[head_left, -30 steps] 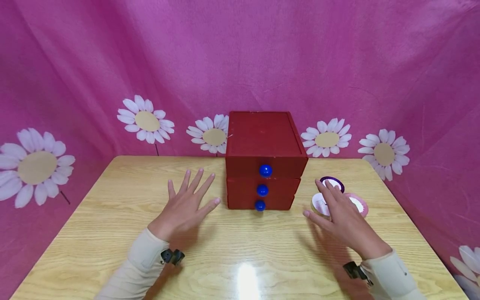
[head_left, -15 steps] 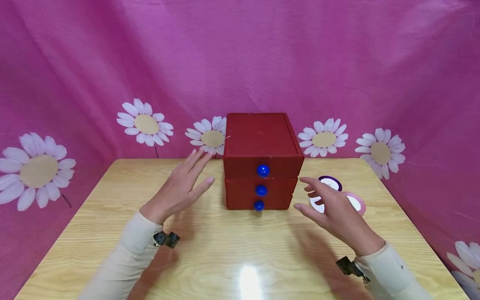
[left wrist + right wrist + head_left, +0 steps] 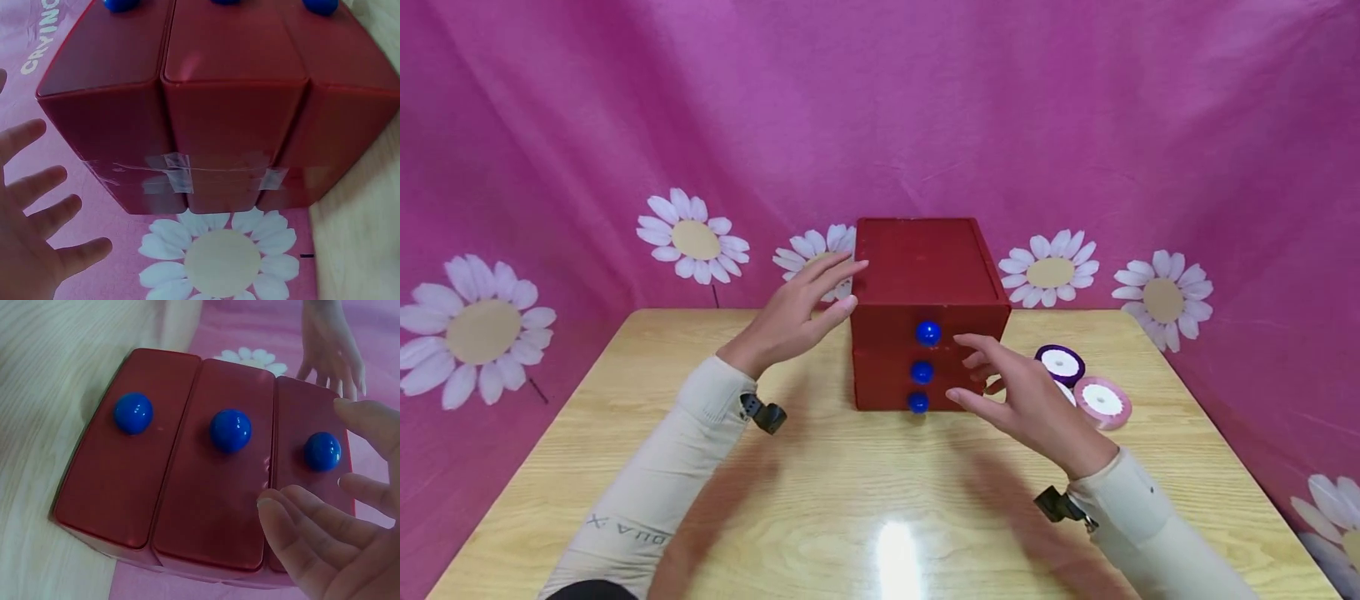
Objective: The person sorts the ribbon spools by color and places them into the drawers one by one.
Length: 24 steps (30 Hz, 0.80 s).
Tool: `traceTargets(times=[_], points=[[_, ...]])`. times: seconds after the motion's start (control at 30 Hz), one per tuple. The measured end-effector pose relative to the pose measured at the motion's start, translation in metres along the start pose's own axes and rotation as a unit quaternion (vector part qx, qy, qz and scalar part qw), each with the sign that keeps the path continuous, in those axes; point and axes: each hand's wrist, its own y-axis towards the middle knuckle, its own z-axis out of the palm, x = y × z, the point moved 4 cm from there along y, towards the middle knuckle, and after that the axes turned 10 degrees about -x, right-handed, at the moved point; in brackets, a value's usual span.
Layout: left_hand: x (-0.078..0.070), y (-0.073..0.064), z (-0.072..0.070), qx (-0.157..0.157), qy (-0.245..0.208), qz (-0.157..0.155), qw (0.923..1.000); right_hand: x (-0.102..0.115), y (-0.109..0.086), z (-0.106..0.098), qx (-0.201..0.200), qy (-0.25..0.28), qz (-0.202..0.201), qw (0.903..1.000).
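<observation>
The box (image 3: 925, 262) stands on the table (image 3: 820, 500), its front toward the person and the cloth (image 3: 880, 100) behind it. The left hand (image 3: 790, 321), empty with fingers extended, hovers by the box's upper left edge; the right hand (image 3: 1026, 400), also empty, its fingers loosely bent, hangs before the box's front, near the top knob (image 3: 928, 333). To the box's right lie a purple spool (image 3: 1060, 363) and a pink spool (image 3: 1102, 400).

The box looks stiff, probably plastic and fairly light, though its contents are hidden. Tape (image 3: 181, 175) crosses its left side, perhaps binding the tiers. The round, glossy knob may be slippery; a thumb-and-finger pinch around it suits best, with a palm on the box's top against sliding.
</observation>
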Motion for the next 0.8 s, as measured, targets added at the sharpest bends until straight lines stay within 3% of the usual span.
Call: traceTargets(times=[0.3, 0.5, 0.8], points=[[0.009, 0.028, 0.007, 0.026, -0.011, -0.009, 0.9996, 0.004, 0.016, 0.007, -0.011, 0.019, -0.017, 0.9996], [0.013, 0.049, 0.009, 0.017, -0.019, -0.003, 0.9997, 0.007, 0.028, 0.006, -0.007, 0.04, -0.016, 0.9991], [0.027, 0.049, 0.025, 0.018, -0.028, -0.036, 0.9988, 0.004, 0.028, 0.016, 0.004, 0.068, -0.019, 0.9975]])
